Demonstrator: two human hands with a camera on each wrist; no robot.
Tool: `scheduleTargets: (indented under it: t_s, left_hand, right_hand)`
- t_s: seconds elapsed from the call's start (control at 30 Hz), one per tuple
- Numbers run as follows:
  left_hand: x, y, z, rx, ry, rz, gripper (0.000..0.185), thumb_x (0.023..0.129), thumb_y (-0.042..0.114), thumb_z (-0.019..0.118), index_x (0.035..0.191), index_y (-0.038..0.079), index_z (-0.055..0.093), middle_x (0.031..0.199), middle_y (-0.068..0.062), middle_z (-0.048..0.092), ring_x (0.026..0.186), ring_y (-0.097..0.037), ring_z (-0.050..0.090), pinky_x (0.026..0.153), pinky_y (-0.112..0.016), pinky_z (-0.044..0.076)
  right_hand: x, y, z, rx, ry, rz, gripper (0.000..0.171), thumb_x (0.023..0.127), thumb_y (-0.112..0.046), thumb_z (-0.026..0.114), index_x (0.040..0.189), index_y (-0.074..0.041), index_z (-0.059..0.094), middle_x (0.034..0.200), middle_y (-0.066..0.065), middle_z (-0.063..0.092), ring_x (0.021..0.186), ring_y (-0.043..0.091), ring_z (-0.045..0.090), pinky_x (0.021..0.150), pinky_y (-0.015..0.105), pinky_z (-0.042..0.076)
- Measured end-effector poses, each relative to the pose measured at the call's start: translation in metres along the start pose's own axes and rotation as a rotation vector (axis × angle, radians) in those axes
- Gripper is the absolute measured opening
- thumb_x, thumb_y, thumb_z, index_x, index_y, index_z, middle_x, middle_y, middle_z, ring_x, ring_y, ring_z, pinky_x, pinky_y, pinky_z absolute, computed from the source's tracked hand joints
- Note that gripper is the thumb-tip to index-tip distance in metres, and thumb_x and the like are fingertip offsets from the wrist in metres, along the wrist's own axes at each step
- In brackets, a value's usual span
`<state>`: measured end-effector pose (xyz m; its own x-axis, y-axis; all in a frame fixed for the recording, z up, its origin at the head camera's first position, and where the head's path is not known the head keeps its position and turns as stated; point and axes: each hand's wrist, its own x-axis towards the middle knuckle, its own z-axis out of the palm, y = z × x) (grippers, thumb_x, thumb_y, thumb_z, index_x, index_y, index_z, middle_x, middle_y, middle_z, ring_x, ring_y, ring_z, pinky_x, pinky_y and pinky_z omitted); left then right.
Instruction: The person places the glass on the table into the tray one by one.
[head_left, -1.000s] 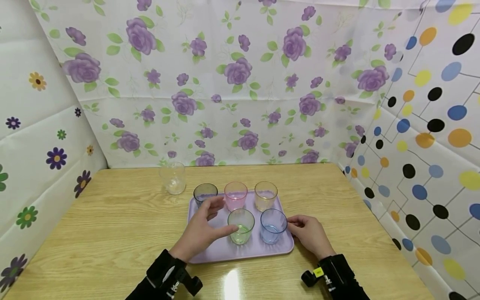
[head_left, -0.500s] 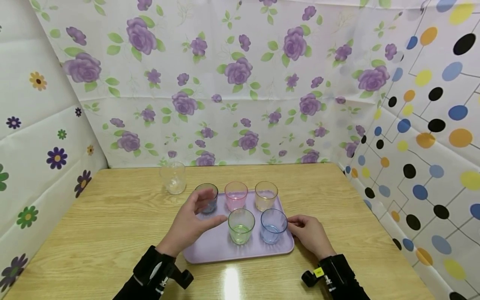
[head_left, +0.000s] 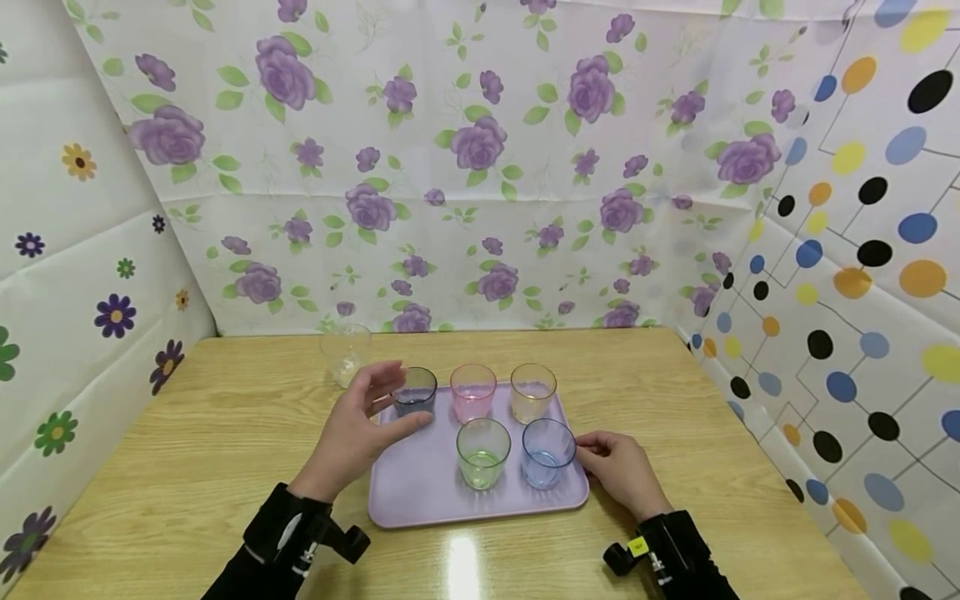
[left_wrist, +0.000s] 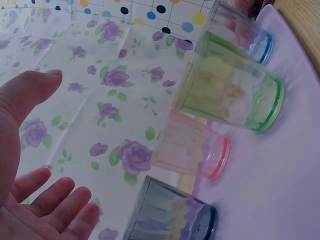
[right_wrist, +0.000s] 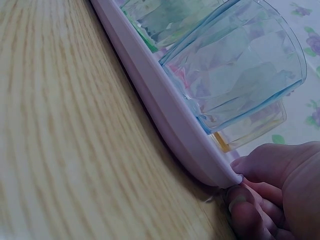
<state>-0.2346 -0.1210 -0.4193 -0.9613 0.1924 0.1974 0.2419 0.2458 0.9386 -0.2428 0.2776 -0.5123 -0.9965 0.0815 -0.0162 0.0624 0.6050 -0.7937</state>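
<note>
A lilac tray [head_left: 420, 496] bears several tinted glasses: a dark grey glass [head_left: 416, 400], a pink glass [head_left: 472, 398] and a yellow glass [head_left: 533, 400] behind, a green glass [head_left: 483, 467] and a blue glass [head_left: 548, 467] in front. My left hand [head_left: 352, 437] hovers over the tray's left side by the grey glass, fingers and thumb spread, holding nothing; in the left wrist view it is apart from the glasses. With thumb above and fingers below, my right hand [right_wrist: 272, 185] pinches the tray's right rim. A clear glass [head_left: 347, 350] stands behind my left hand, partly hidden by it.
The wooden table [head_left: 225, 450] runs around the tray. Flowered sheeting [head_left: 480, 250] hangs at its back edge, with dotted sheeting [head_left: 847, 333] along the right and a daisy-print sheet [head_left: 67, 275] on the left. Each wrist wears a black strap with a camera.
My left hand has moved left and slightly back, from beside the green glass to beside the grey glass and in front of the clear one. The right hand and the tray stay put.
</note>
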Motion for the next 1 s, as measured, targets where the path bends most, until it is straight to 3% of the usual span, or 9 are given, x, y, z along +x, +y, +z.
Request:
scheduleTargets:
  t_s: [0.6, 1.0]
  left_hand:
    - [0.006, -0.001, -0.028, -0.009, 0.105, -0.031, 0.087, 0.1, 0.027, 0.084, 0.167, 0.005, 0.034, 0.169, -0.019, 0.044, 0.16, -0.037, 0.042, 0.133, -0.052, 0.038]
    - [0.012, -0.01, -0.041, -0.046, 0.178, -0.046, 0.087, 0.101, 0.025, 0.082, 0.168, 0.004, 0.031, 0.17, -0.02, 0.042, 0.161, -0.036, 0.041, 0.134, -0.051, 0.037]
  right_hand:
    - [0.0, 0.0, 0.0, -0.004, 0.001, 0.01, 0.018, 0.101, -0.017, 0.078, 0.115, -0.007, 0.084, 0.092, 0.001, 0.077, 0.083, 0.011, 0.069, 0.069, 0.02, 0.058]
    - [0.0, 0.0, 0.0, -0.01, 0.002, 0.001, 0.019, 0.101, -0.018, 0.077, 0.115, -0.007, 0.084, 0.093, 0.002, 0.078, 0.082, 0.011, 0.069, 0.069, 0.021, 0.058]
